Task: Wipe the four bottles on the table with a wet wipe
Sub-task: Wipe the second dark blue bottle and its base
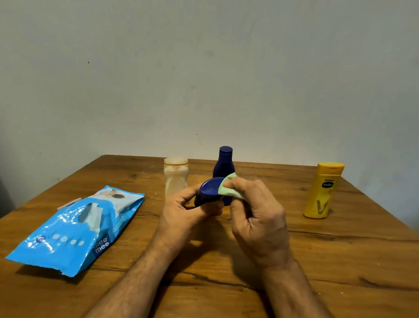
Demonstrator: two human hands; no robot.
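My left hand (186, 209) grips a small dark blue bottle (208, 190) above the table, its flat end turned toward me. My right hand (254, 209) pinches a pale green wet wipe (228, 189) against that bottle's right side. Behind them a taller dark blue bottle (224, 163) stands upright, partly hidden by the held bottle and the wipe. A translucent cream bottle (176, 175) stands to its left. A yellow bottle (323, 190) stands upside down on its cap at the far right.
A blue wet wipe pack (75, 232) lies on the left of the wooden table (342, 273), its flap open and a wipe showing. A plain wall rises right behind the table's far edge.
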